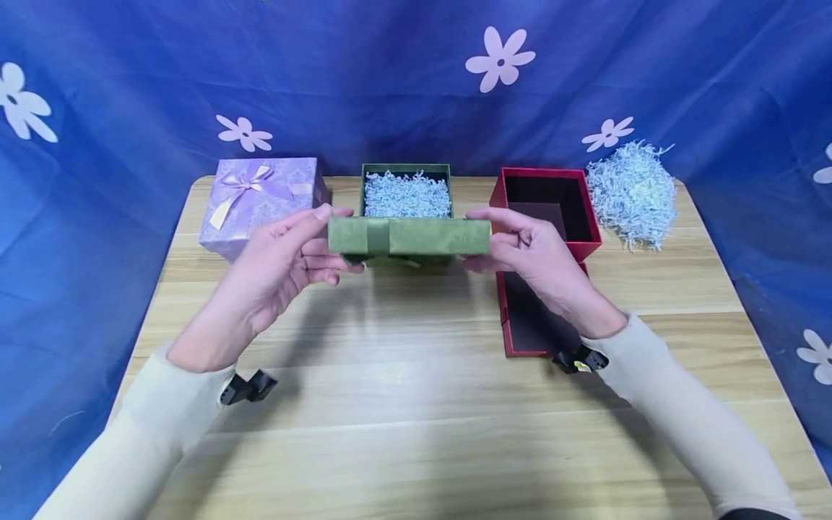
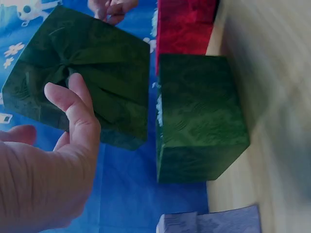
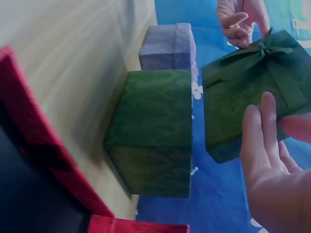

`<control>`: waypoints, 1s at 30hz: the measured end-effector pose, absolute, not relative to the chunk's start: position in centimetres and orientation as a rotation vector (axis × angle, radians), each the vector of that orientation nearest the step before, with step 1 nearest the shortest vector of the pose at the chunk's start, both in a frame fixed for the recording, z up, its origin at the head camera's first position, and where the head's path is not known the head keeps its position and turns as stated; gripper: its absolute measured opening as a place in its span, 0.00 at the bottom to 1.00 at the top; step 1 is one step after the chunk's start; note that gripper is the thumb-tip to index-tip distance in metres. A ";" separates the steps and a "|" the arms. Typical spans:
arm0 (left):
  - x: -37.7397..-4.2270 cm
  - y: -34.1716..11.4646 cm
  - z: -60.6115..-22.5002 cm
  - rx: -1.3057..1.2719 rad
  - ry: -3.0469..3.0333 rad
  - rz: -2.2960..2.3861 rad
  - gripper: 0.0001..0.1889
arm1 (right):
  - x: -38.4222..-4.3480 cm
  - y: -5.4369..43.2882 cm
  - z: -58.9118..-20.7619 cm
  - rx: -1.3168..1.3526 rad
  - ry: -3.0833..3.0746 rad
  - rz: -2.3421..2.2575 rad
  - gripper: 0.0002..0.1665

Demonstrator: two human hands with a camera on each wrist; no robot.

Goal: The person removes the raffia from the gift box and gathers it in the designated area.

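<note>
We find the left hand (image 1: 276, 266) and the right hand (image 1: 546, 261) both clamped on a green lid (image 1: 432, 237), one at each end, thumbs and fingers curled about its edges. The lid is held in the air between them, apart from the green box (image 3: 150, 109) beyond it. Its ribbon bow (image 3: 265, 51) faces both wrist cameras (from the head view we see mainly one side wall).

The green box stands uncovered at the back of the wooden table (image 1: 390, 383), with pale blue shredded filler (image 1: 406, 195) inside. To its left we note a purple box (image 1: 282, 209), closed and tied with a bow. To its right stands an open red box (image 1: 549, 189), dark within; an open red tray (image 1: 529, 321) lies just in front, near the right hand. We record a loose blue pile (image 1: 630, 191) of similar shreds immediately right of the red box.
</note>
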State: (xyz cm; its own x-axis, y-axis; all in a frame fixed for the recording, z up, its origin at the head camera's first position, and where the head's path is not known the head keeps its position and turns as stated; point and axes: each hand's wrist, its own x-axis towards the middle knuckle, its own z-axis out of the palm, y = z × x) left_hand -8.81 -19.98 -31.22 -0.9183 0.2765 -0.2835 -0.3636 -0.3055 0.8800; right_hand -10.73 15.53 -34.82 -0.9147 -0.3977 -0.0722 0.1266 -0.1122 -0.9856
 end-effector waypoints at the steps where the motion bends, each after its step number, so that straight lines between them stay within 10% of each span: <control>1: -8.5 -20.0 -31.4 -0.118 1.570 2.250 0.16 | -10.5 15.6 -35.0 -0.297 1.814 -2.090 0.26; 30: -2.4 -20.0 -39.9 0.136 2.092 1.852 0.39 | -5.6 14.3 -41.1 -0.222 1.979 -1.829 0.33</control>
State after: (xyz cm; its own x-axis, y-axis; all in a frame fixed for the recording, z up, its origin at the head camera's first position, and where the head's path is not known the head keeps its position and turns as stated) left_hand -2.42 -19.99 -39.90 -0.9366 0.2942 -0.1903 -0.1531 0.1447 0.9775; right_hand -5.62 14.29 -41.10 -0.8931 -0.4009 -0.2041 0.1720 0.1150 -0.9784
